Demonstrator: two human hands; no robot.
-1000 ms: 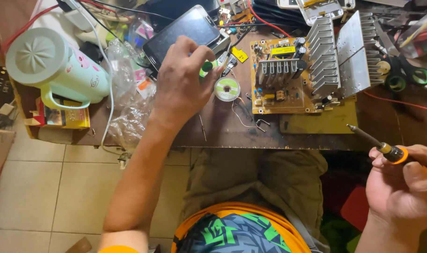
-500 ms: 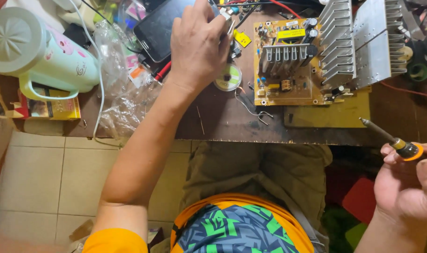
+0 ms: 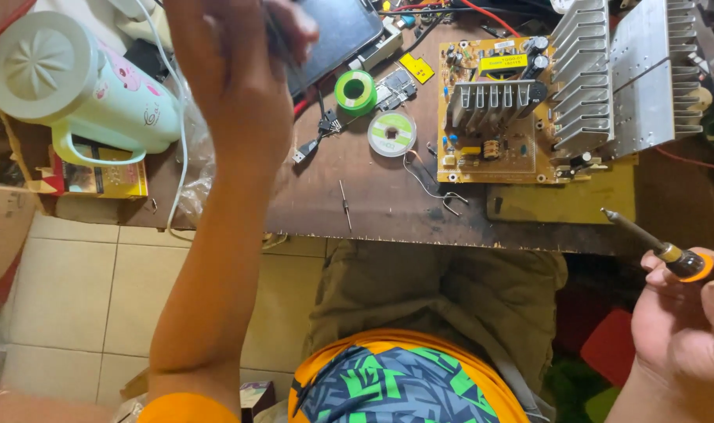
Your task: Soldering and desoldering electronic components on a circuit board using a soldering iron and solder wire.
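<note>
My left hand (image 3: 235, 74) is raised close to the camera over the table's left part. Its fingers are pinched together on what looks like a thin dark wire, blurred. Beyond the fingers lie a green spool (image 3: 357, 92) and a flat white-green reel (image 3: 391, 134) on the brown table (image 3: 372, 204). My right hand (image 3: 690, 329) is low at the right, off the table's front edge. It grips a soldering iron (image 3: 670, 254) with an orange collar, tip pointing up-left toward a yellow circuit board (image 3: 490, 149) with finned metal heatsinks (image 3: 615, 78).
A pale green jug (image 3: 67, 86) lies at the table's left end over a yellow box (image 3: 98, 176). A dark tablet (image 3: 337, 31) sits at the back. A small metal pin (image 3: 346, 205) and bent wire (image 3: 443, 196) lie near the front edge. Tiled floor is below left.
My left hand has lifted off the table by the green spool and come up toward the camera. The view has moved closer. My right hand keeps the soldering iron in about the same place.
</note>
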